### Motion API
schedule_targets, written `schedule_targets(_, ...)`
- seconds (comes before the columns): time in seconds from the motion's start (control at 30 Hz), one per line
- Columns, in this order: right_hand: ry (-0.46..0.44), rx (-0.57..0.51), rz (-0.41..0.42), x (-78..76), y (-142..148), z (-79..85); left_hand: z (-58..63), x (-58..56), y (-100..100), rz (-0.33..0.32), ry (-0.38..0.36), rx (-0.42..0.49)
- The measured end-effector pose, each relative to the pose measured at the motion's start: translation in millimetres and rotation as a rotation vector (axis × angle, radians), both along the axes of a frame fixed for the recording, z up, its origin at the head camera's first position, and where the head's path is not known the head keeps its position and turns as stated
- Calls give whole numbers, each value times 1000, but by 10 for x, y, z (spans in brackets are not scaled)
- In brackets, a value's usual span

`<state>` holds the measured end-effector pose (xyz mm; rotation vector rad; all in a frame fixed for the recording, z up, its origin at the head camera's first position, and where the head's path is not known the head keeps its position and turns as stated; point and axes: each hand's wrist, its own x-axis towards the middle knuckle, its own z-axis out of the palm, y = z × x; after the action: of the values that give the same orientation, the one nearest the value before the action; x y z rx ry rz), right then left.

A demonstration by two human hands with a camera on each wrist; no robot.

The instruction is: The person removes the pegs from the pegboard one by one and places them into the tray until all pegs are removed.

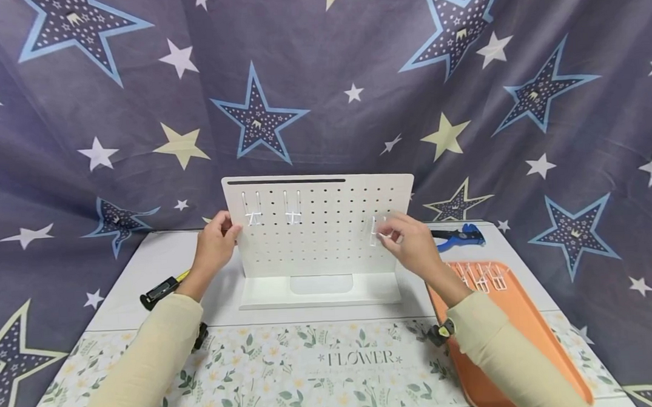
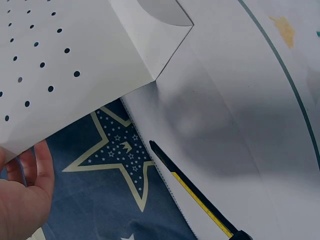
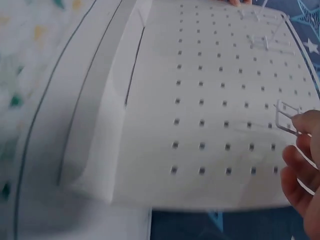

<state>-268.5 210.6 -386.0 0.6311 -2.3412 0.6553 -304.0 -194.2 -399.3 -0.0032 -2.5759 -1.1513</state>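
Observation:
A white metal pegboard (image 1: pixel 319 243) stands upright on its base shelf. My left hand (image 1: pixel 214 245) holds its left edge, thumb at the front and fingers (image 2: pixel 44 162) behind the panel. With thumb and fingertips, my right hand (image 1: pixel 412 243) pinches a white wire hook (image 1: pixel 373 233) against the holes near the board's right side. In the right wrist view this hook (image 3: pixel 278 116) shows as a small bent loop close to the panel. Two more wire hooks hang at the upper left, one by the corner (image 1: pixel 258 201) and one beside it (image 1: pixel 286 201).
On the right lies an orange tray (image 1: pixel 534 334) with several white wire hooks (image 1: pixel 481 280). Blue-handled pliers (image 1: pixel 461 237) lie behind it. A black and yellow cutter knife (image 1: pixel 162 289) is on the left. A floral mat (image 1: pixel 290 375) covers the front; a star-patterned curtain (image 1: pixel 308 40) hangs behind.

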Motion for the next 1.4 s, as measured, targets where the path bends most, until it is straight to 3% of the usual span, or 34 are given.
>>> schedule_targets(0.3,-219,75,-21,174,476,-52,-12,-7,-5,-7,-5,6)
schedule_targets(0.6,-390,81,-2,326,911,-170,-20,-11,-16,-7,-10,1)
schedule_targets(0.83,-473,166,-28,433,1174,-275,-28,-14,-13,-13,-9,2)
schedule_targets(1.07,-533,221,16,539,1352,-406,-9,6,-6,2,-17,-6)
schedule_targets(1.4,-658,235,62,577,1519,-679,6,18,-4,0,-14,0)
